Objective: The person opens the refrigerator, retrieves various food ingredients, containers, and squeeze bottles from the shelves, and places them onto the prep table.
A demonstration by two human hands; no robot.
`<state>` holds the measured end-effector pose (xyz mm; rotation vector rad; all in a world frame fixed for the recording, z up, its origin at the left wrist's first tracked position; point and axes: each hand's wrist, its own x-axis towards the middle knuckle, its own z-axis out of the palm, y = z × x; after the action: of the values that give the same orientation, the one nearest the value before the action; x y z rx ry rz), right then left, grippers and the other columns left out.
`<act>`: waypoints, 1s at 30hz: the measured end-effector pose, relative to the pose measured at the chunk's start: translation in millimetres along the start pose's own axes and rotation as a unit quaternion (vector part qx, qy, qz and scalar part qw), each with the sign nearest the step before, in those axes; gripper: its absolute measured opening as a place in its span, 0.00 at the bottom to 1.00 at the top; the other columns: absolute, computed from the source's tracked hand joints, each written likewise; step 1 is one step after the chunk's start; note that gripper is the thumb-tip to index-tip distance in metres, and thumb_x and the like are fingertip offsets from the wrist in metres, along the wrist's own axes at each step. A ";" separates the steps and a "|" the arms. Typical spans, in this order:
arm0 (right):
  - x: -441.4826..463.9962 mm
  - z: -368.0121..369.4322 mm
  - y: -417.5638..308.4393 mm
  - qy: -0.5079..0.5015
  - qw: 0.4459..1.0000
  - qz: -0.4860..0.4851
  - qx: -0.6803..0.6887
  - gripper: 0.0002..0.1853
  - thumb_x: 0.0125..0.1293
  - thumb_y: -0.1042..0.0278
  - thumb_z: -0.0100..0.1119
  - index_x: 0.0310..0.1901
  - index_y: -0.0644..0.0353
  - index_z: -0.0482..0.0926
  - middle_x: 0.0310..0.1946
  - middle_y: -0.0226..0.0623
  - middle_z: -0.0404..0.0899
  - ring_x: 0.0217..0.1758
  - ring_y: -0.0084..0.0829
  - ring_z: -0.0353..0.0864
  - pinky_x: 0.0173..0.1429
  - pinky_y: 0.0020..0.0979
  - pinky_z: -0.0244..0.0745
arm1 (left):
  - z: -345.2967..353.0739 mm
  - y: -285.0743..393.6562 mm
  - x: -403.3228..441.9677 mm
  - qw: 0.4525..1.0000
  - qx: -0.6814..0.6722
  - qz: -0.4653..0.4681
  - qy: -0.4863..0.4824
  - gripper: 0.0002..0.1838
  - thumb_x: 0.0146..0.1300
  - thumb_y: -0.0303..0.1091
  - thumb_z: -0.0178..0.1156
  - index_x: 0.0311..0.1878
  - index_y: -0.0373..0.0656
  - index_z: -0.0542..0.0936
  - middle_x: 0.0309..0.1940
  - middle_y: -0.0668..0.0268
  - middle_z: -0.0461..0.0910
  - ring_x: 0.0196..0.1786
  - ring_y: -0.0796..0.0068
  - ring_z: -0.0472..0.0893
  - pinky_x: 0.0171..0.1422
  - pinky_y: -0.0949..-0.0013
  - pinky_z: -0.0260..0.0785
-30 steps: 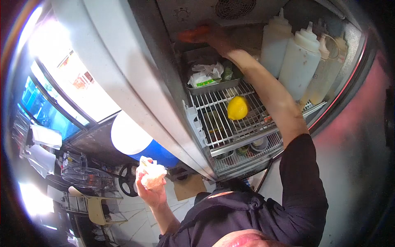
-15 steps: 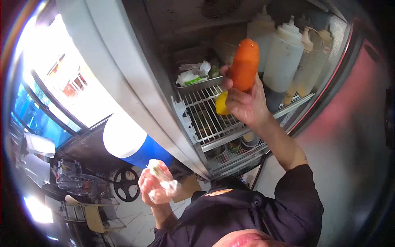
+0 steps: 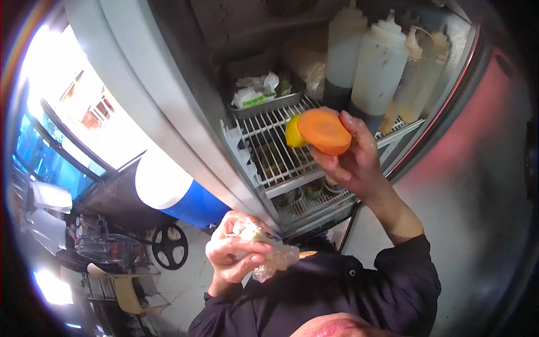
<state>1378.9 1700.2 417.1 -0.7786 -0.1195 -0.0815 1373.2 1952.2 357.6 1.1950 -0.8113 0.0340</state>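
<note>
My right hand (image 3: 359, 154) grips a cut carrot (image 3: 324, 132) by its side, in front of the open fridge, its flat orange cut face showing. Just behind the carrot, a yellow lemon (image 3: 293, 132) lies on the wire shelf (image 3: 272, 143). Lower and to the left, my left hand (image 3: 233, 250) has its fingers closed around a crumpled clear plastic wrap (image 3: 275, 261), with something pale green partly inside it. A metal tray (image 3: 269, 105) on the shelf holds a white and green packet (image 3: 255, 91).
Squeeze bottles (image 3: 379, 67) stand at the right of the shelf. Small containers (image 3: 314, 190) sit on a lower shelf. The fridge frame (image 3: 163, 112) runs down the left, beside a blue and white barrel (image 3: 193, 205). A chair (image 3: 129, 289) is at lower left.
My right hand came out of the back of the fridge with the carrot, then lowered it and turned its cut face into view. My left hand moved right with the plastic wrap.
</note>
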 end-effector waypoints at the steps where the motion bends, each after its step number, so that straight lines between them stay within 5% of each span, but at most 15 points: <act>1: -3.7 2.8 0.2 0.038 0.999 0.017 -0.019 0.26 0.71 0.47 0.40 0.54 0.62 0.71 0.22 0.37 0.75 0.12 0.19 0.63 0.11 0.17 0.56 | -3.9 -3.1 0.1 0.999 0.022 0.033 0.003 0.11 0.46 0.34 0.71 0.31 0.39 0.85 0.34 0.54 0.77 0.38 0.61 0.78 0.42 0.65 0.71; 2: -2.4 -11.0 -1.7 -0.019 0.999 0.018 -0.038 0.26 0.71 0.45 0.40 0.54 0.62 0.71 0.21 0.38 0.75 0.12 0.18 0.63 0.13 0.17 0.58 | -13.7 -5.6 -3.0 0.997 0.056 0.060 0.004 0.10 0.49 0.35 0.68 0.32 0.39 0.82 0.36 0.51 0.74 0.37 0.61 0.77 0.39 0.67 0.72; 4: -4.0 -25.0 -6.2 -0.099 0.995 0.006 -0.022 0.29 0.71 0.46 0.40 0.59 0.67 0.67 0.39 0.43 0.78 0.22 0.20 0.67 0.13 0.15 0.59 | -20.3 -7.6 -13.4 0.992 0.055 0.092 0.069 0.10 0.53 0.33 0.63 0.37 0.41 0.77 0.42 0.48 0.70 0.40 0.59 0.74 0.36 0.67 0.73; 5: -7.2 -20.1 -6.3 -0.063 0.998 -0.009 0.000 0.31 0.72 0.46 0.38 0.60 0.69 0.65 0.46 0.47 0.76 0.24 0.19 0.67 0.15 0.15 0.63 | -26.2 -14.1 -17.2 0.987 0.036 0.108 0.115 0.12 0.54 0.31 0.61 0.42 0.43 0.76 0.46 0.48 0.69 0.43 0.59 0.73 0.38 0.66 0.74; 10: -20.4 -27.0 -3.7 -0.017 0.999 -0.022 -0.029 0.32 0.73 0.49 0.33 0.63 0.74 0.60 0.50 0.56 0.72 0.24 0.20 0.65 0.17 0.16 0.66 | -67.0 -10.0 -28.9 0.965 -0.011 0.143 0.222 0.31 0.60 0.25 0.56 0.67 0.50 0.63 0.55 0.48 0.65 0.49 0.59 0.74 0.47 0.68 0.77; 11: -23.8 -36.3 -6.5 -0.038 0.999 -0.008 -0.015 0.30 0.72 0.49 0.34 0.61 0.71 0.63 0.49 0.53 0.74 0.27 0.24 0.69 0.20 0.18 0.67 | -66.8 -5.1 -27.3 0.972 -0.052 0.144 0.175 0.34 0.60 0.25 0.57 0.70 0.50 0.59 0.54 0.50 0.66 0.48 0.60 0.75 0.46 0.69 0.77; 14: -34.4 -57.5 -16.9 -0.045 0.999 -0.013 0.000 0.26 0.71 0.51 0.37 0.56 0.65 0.70 0.46 0.45 0.78 0.36 0.32 0.78 0.28 0.25 0.70 | -69.5 3.4 -24.7 0.977 -0.062 0.140 0.146 0.34 0.60 0.26 0.57 0.69 0.41 0.57 0.53 0.52 0.68 0.48 0.62 0.76 0.48 0.68 0.76; 17: -50.4 -55.0 -26.6 0.007 0.971 -0.178 -0.158 0.25 0.72 0.51 0.35 0.56 0.64 0.70 0.44 0.42 0.78 0.37 0.33 0.79 0.32 0.27 0.71 | -73.8 5.8 -29.2 0.966 -0.091 0.124 0.208 0.34 0.60 0.28 0.58 0.69 0.36 0.57 0.53 0.54 0.69 0.50 0.62 0.75 0.54 0.65 0.74; 19: -58.0 -54.0 -35.9 0.007 0.931 -0.281 -0.234 0.21 0.70 0.55 0.45 0.54 0.63 0.71 0.44 0.41 0.78 0.38 0.33 0.79 0.35 0.28 0.72 | -65.3 3.5 -29.9 0.936 -0.129 0.130 0.299 0.34 0.60 0.29 0.58 0.68 0.34 0.57 0.53 0.53 0.69 0.52 0.61 0.74 0.58 0.64 0.71; 21: -61.2 -49.6 -36.1 0.047 0.872 -0.382 -0.302 0.22 0.70 0.58 0.45 0.57 0.66 0.66 0.46 0.47 0.76 0.37 0.34 0.81 0.36 0.28 0.79 | -67.1 1.9 -20.2 0.973 -0.180 0.128 0.062 0.26 0.63 0.30 0.54 0.65 0.36 0.63 0.53 0.53 0.68 0.58 0.60 0.70 0.62 0.62 0.70; 22: -63.5 -46.9 -34.2 0.064 0.855 -0.412 -0.310 0.22 0.70 0.59 0.45 0.59 0.66 0.64 0.47 0.49 0.75 0.38 0.35 0.82 0.37 0.28 0.80 | -67.5 1.6 -17.2 0.969 -0.192 0.123 0.089 0.35 0.54 0.37 0.63 0.63 0.36 0.63 0.53 0.54 0.67 0.57 0.58 0.69 0.60 0.63 0.72; 26: -73.1 -42.0 -28.8 0.125 0.831 -0.457 -0.293 0.25 0.71 0.60 0.45 0.62 0.69 0.59 0.46 0.54 0.76 0.40 0.37 0.83 0.40 0.32 0.82 | -57.8 5.9 -11.2 0.965 -0.077 0.132 0.213 0.46 0.40 0.48 0.76 0.62 0.43 0.65 0.55 0.52 0.63 0.57 0.56 0.67 0.53 0.69 0.78; 28: -71.4 -44.6 -25.8 0.137 0.821 -0.459 -0.311 0.23 0.71 0.60 0.46 0.58 0.71 0.63 0.45 0.54 0.77 0.40 0.38 0.83 0.41 0.32 0.81 | -51.7 4.7 -8.0 0.963 -0.148 0.150 0.169 0.38 0.50 0.45 0.67 0.63 0.44 0.63 0.57 0.51 0.62 0.59 0.55 0.66 0.51 0.69 0.77; 30: -71.6 -59.0 -26.0 0.142 0.831 -0.409 -0.350 0.21 0.69 0.63 0.49 0.59 0.65 0.68 0.54 0.43 0.72 0.47 0.32 0.77 0.49 0.28 0.74 | -74.2 -1.3 -19.8 0.957 -0.220 0.148 0.119 0.31 0.61 0.42 0.54 0.65 0.41 0.61 0.64 0.51 0.59 0.64 0.55 0.64 0.51 0.67 0.73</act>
<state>1309.6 1642.3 383.7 -1.3949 -0.1356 -1.1122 1399.5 2021.0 335.8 0.6284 -0.7294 0.2276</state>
